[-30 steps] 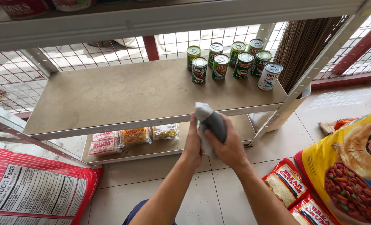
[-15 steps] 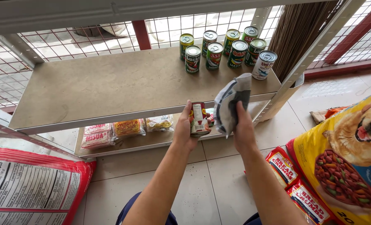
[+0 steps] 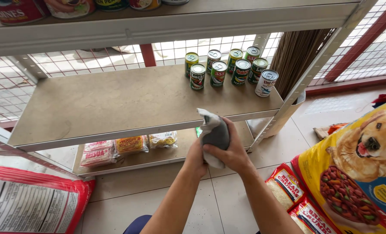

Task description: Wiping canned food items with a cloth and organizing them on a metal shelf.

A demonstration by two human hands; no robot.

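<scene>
Cloth (image 3: pixel 213 132) now wrapped over can (hidden), both hands (image 3: pixel 232 151) lower

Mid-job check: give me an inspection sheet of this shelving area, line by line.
Surface: middle shelf mostly bare.
Job's things: grey cloth, and something wrapped inside it, too hidden to identify.
Clutter: eight cans at the shelf's back right; snack packets on the lower shelf.
Grippers: left hand and right hand both clasp the cloth.
Cables: nothing seen.
Surroundings: dog food bag, breadcrumb packs, red sack on tiled floor.
</scene>
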